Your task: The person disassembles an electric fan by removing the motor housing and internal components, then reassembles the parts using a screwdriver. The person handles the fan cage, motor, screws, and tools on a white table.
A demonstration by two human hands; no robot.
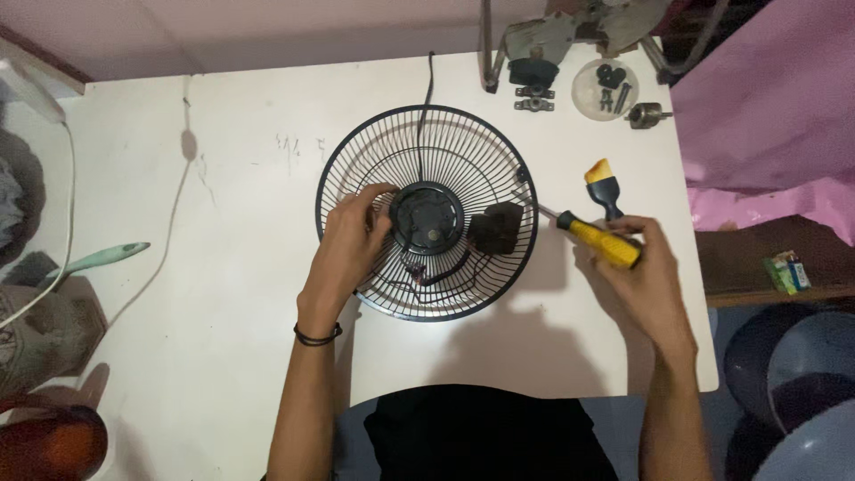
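Slippage worries us: our left hand [352,233] grips the motor hub [428,218] of the fan guard [356,160] at table centre, while our right hand [643,267] holds a yellow-handled screwdriver [598,239] (tip at the rim's 3 o'clock), which could skid off the wires.

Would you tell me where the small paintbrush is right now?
The paintbrush lies on the white table, just right of the fan guard, above the right hand holding the screwdriver.

A fan guard [427,214] lies on the tabletop [232,178], a motor [429,218] at its middle. The left hand [352,236] rests on the guard left of the motor. Right of the guard, the right hand [646,276] holds a screwdriver [592,236]; behind it lies a brush [604,187], a dish [605,87] farther back.
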